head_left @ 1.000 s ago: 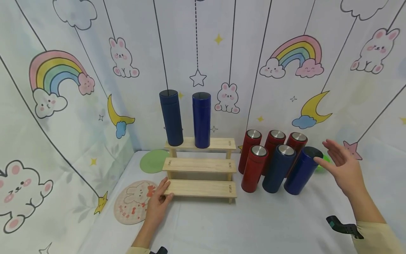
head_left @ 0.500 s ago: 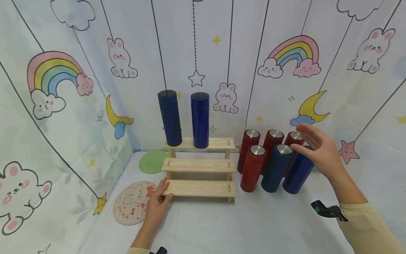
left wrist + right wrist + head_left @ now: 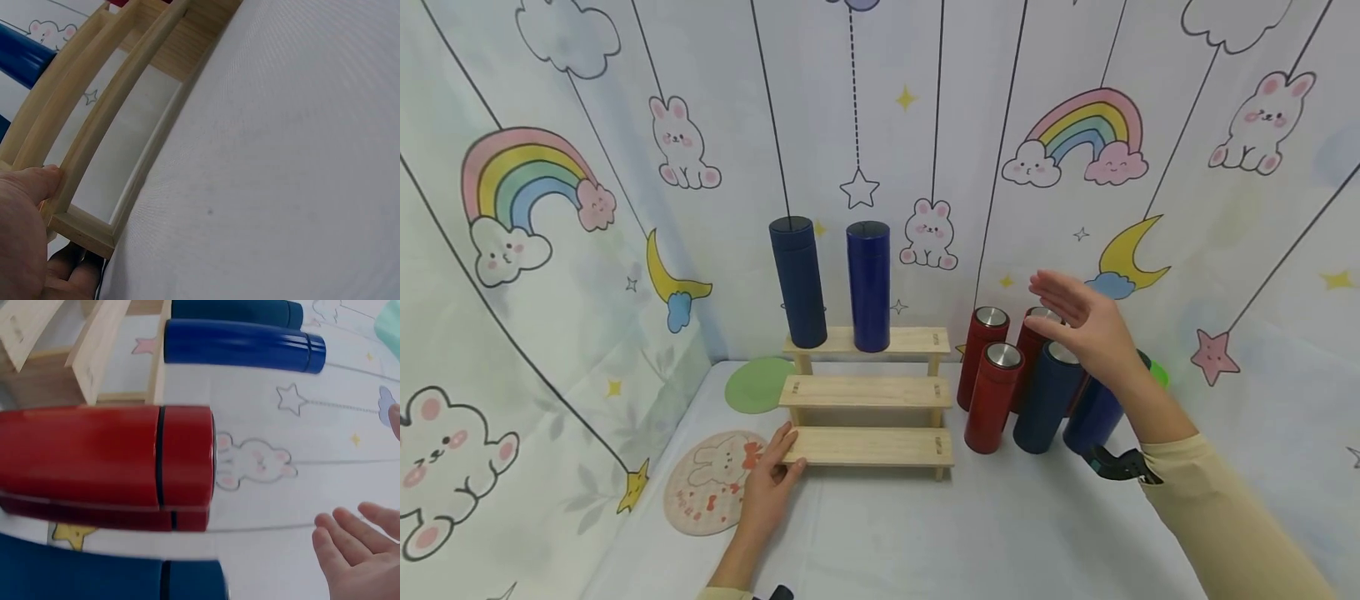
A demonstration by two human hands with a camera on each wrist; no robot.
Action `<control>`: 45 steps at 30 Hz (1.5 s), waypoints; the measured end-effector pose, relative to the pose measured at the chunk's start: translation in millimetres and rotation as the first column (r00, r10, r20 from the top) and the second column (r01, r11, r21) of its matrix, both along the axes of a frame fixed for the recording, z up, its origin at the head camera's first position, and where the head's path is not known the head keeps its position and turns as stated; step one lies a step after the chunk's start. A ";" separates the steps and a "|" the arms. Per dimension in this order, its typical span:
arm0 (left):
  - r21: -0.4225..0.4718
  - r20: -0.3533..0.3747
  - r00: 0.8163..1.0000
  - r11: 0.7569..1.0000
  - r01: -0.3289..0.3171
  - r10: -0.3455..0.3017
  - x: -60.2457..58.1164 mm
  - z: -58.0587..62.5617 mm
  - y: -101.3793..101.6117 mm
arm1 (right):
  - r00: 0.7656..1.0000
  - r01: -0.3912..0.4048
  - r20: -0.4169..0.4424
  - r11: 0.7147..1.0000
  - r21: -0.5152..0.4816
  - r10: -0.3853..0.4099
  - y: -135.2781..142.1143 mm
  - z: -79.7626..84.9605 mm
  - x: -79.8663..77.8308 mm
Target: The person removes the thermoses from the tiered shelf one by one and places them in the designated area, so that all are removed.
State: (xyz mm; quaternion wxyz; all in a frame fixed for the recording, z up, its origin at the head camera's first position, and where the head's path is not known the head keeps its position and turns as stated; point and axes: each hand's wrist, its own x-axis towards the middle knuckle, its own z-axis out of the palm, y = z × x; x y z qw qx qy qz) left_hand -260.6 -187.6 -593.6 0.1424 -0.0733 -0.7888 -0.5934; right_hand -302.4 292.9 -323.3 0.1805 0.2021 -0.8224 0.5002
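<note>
My left hand (image 3: 767,483) grips the left end of the lowest step of a three-tier wooden stand (image 3: 872,447); in the left wrist view its thumb (image 3: 40,182) lies on the wood and other fingers reach round the end. On the top tier stand a dark blue thermos flask (image 3: 799,287) and a brighter blue one (image 3: 868,287). My right hand (image 3: 1093,333), fingers extended and holding nothing, hovers above the flasks right of the stand. Below it are a red flask (image 3: 992,400), a dark blue flask (image 3: 1047,400) and a bright blue flask (image 3: 1093,417). More red flasks are behind, partly hidden.
Left of the stand lie a green round mat (image 3: 760,385) and a bunny-print mat (image 3: 707,487). A bright green thing (image 3: 1160,374) shows behind the flasks at the right. A printed curtain (image 3: 1000,108) hangs behind the white-covered table (image 3: 880,542).
My right hand has moved left over the flasks, from beside the bright blue one toward the red ones. My left hand stays on the stand. The camera view has shifted slightly.
</note>
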 end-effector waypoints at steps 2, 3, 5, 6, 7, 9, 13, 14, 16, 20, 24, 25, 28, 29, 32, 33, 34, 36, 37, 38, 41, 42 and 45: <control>0.000 -0.007 1.000 1.000 0.007 -0.007 -0.9 -0.3 0.2 | 1.000 -0.015 0.002 1.000 0.011 0.015 -5.2 0.3 -3.3; 0.001 -0.009 1.000 1.000 0.009 -0.009 -1.5 -0.3 0.3 | 1.000 -0.022 0.004 1.000 0.016 0.021 -8.5 1.1 -4.9; 0.001 -0.014 1.000 1.000 0.006 -0.006 -2.2 0.6 0.6 | 0.999 -0.034 0.008 0.999 0.018 0.034 -15.1 3.2 -9.2; 0.000 -0.019 1.000 1.000 0.006 -0.006 -2.5 1.4 0.7 | 0.999 -0.039 0.009 0.999 0.016 0.039 -18.7 4.3 -11.8; -0.002 -0.021 1.000 1.000 0.004 -0.004 -2.7 2.1 0.8 | 0.999 -0.042 0.009 0.999 0.018 0.042 -22.6 5.9 -13.8; -0.010 -0.022 1.000 1.000 0.002 -0.002 -2.7 3.2 1.1 | 0.999 -0.049 0.009 0.999 0.016 0.049 -30.1 7.6 -18.5; -0.005 -0.040 0.999 1.000 0.009 -0.009 -1.2 2.5 1.1 | 0.998 -0.062 0.023 0.998 0.028 0.062 -44.2 7.1 -25.7; -0.001 -0.044 0.999 1.000 0.013 -0.013 -0.6 1.9 1.2 | 0.997 -0.067 0.030 0.997 0.031 0.066 -47.9 6.4 -27.3; 0.014 -0.052 0.998 1.000 0.019 -0.018 0.8 1.1 1.0 | 0.997 -0.073 0.042 0.996 0.046 0.071 -55.8 5.6 -30.2; 0.022 -0.057 0.998 1.000 0.019 -0.017 3.4 3.2 1.3 | 0.994 -0.094 0.054 0.994 0.057 0.091 -72.1 5.3 -39.8; 0.021 -0.049 0.999 1.000 0.019 -0.018 5.0 6.4 2.6 | 0.991 -0.118 0.075 0.992 0.051 0.114 -86.6 7.0 -47.2; 0.027 -0.043 0.999 0.999 0.021 -0.019 5.2 6.7 2.7 | 0.990 -0.122 0.081 0.991 0.049 0.118 -89.9 7.7 -48.2; 0.029 -0.034 0.999 0.999 0.023 -0.022 5.6 6.9 2.7 | 0.987 -0.137 0.091 0.990 0.040 0.133 -99.7 9.9 -51.5; 0.028 -0.033 0.999 0.999 0.022 -0.021 5.6 6.9 2.5 | 0.986 -0.143 0.093 0.989 0.034 0.139 -103.1 10.8 -52.5; 0.026 -0.027 0.999 0.999 0.021 -0.020 5.7 6.0 2.3 | 0.983 -0.154 0.104 0.988 0.028 0.150 -111.5 11.2 -58.6; 0.025 -0.020 1.000 0.999 0.020 -0.020 5.9 6.2 2.3 | 0.982 -0.158 0.111 0.987 0.021 0.154 -114.4 10.9 -60.7; 0.025 -0.011 1.000 1.000 0.019 -0.019 6.1 6.3 2.4 | 0.981 -0.160 0.117 0.987 0.017 0.157 -117.1 10.4 -62.5; 0.024 0.001 1.000 1.000 0.016 -0.016 6.3 5.6 2.7 | 0.978 -0.164 0.135 0.986 0.019 0.160 -122.0 9.4 -66.1; 0.022 0.006 1.000 1.000 0.014 -0.014 6.3 5.2 2.7 | 0.975 -0.171 0.144 0.985 0.015 0.167 -124.6 8.8 -68.1; 0.022 0.009 1.000 1.000 0.013 -0.013 6.3 4.7 2.8 | 0.973 -0.176 0.150 0.984 0.012 0.173 -127.5 8.7 -69.5; 0.010 -0.011 1.000 1.000 0.007 -0.007 5.0 2.7 2.5 | 0.970 -0.185 0.164 0.982 0.025 0.179 -135.7 8.9 -75.7; 0.003 -0.017 1.000 1.000 0.004 -0.004 4.6 2.3 2.3 | 0.968 -0.193 0.164 0.981 0.018 0.187 -138.8 9.1 -78.4; -0.006 -0.026 1.000 1.000 -0.003 0.003 3.9 2.8 1.9 | 0.967 -0.195 0.167 0.981 0.006 0.191 -149.0 10.1 -84.1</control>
